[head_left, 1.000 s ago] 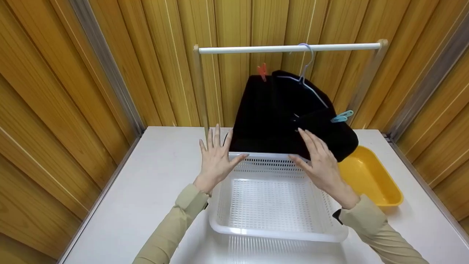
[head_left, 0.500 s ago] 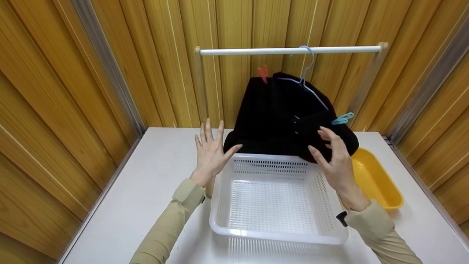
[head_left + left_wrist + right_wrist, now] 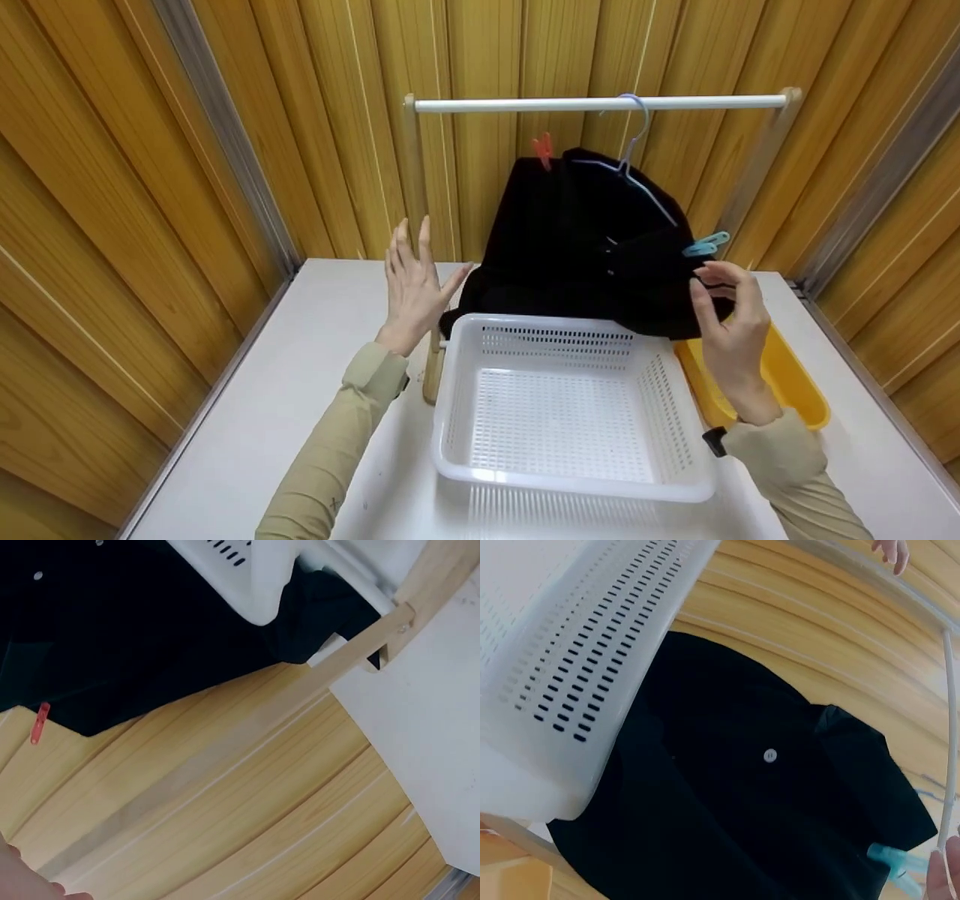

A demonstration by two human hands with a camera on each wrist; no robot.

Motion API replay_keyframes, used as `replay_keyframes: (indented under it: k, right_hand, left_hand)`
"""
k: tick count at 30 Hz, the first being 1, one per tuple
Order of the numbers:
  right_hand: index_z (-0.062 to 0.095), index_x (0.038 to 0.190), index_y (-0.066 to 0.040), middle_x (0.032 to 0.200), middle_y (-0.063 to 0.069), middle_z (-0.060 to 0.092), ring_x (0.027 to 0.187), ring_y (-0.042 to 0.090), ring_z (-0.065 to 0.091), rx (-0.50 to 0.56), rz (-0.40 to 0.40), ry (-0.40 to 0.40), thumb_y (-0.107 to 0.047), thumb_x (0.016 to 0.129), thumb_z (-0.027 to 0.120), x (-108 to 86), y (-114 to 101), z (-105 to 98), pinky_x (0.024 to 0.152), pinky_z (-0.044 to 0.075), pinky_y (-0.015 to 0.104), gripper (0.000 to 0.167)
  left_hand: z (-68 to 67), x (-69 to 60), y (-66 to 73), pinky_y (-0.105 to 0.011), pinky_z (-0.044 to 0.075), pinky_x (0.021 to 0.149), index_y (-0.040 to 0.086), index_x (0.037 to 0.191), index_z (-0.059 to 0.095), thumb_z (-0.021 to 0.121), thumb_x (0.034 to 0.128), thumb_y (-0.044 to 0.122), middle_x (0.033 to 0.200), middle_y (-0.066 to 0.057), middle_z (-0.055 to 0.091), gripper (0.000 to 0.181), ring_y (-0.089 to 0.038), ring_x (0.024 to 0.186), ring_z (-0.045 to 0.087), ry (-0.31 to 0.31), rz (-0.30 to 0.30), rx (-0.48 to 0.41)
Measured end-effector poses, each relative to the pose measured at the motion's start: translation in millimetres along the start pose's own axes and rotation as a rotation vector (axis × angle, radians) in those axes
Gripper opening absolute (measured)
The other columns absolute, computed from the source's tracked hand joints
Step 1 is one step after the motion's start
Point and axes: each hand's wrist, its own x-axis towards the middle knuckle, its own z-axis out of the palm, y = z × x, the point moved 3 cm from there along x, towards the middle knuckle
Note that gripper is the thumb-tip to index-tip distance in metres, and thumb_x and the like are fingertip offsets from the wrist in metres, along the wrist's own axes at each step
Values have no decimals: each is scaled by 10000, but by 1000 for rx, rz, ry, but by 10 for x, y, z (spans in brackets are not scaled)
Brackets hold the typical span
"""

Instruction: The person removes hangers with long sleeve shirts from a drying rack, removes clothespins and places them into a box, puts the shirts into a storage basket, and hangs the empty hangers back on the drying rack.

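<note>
A black collared garment [image 3: 555,240] with small white buttons [image 3: 770,756] hangs on a pale purple hanger [image 3: 634,142] from a white rail [image 3: 487,105]. A red clothespin [image 3: 543,151] grips its left shoulder, and a light-blue clothespin [image 3: 706,244] grips the right side. My left hand [image 3: 414,292] is raised left of the garment with fingers extended and thumb spread, holding nothing. Just below the blue clothespin is my right hand [image 3: 735,337], fingers loosely bent, thumb apart from them, nothing held. The lower hem lies partly hidden behind the white basket [image 3: 574,484].
The perforated white basket stands in front of the garment on a white table [image 3: 322,360]. A yellow tub [image 3: 799,375] sits at the right, partly behind my right hand. The rack's wooden foot [image 3: 433,367] shows left of the basket. Wood-patterned walls [image 3: 330,150] close in the sides and back.
My hands have drawn apart: the left moved left and slightly up, the right moved right from the garment's front, its fingers bending. Garment, clothespins and basket stay in place.
</note>
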Motion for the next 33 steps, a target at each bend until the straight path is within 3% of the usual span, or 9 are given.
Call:
replay_keyframes:
  k: [7,14,20,25,29,33]
  right_hand:
    - [483,1024,153,960,206,519,925,179,451,-27,59,95,-60,878,525,22,143,-85,799,345,266,262]
    - [454,1103,46,1063,21,450,1012,161,375,-30,169,124,-89,881,508,1,340,-127,862,262,256,265]
    - [413,1172,46,1114,105,437,1057,169,350,-56,240,73,-84,901,489,-12,448,-143,897,237,233,310]
    - [347,1275,68,1190,206,397,1099,214,339,-29,352,-32,-122,928,450,-5,513,-121,910,256,241,408]
    - [310,1310,68,1218,179,383,1122,268,346,4,430,-102,-149,941,429,-28,567,-99,933,277,300,445]
    - [309,1332,9,1242,177,374,1127,304,349,21,465,-132,-179,948,425,-86,791,-91,930,284,307,443]
  left_hand:
    - [-23,137,-83,-497,259,929,77,1413,134,517,842,544,1350,-258,162,831,-374,1182,271,96,-3,-53]
    - [22,186,-159,-493,292,905,71,1410,126,465,860,563,1341,-236,180,812,-370,1147,324,99,-27,-98]
    - [44,260,-207,-485,308,899,65,1403,135,469,879,524,1329,-225,185,773,-377,1157,312,84,-57,-208]
    - [52,359,-243,-430,282,943,26,1401,108,477,897,474,1305,-210,210,769,-334,1191,280,63,-68,-340]
    - [77,383,-272,-408,268,964,29,1407,69,465,888,504,1336,-193,180,808,-302,1234,240,2,-131,-445]
    - [120,372,-317,-427,285,953,49,1412,61,482,888,490,1359,-194,152,804,-311,1243,236,-50,-203,-514]
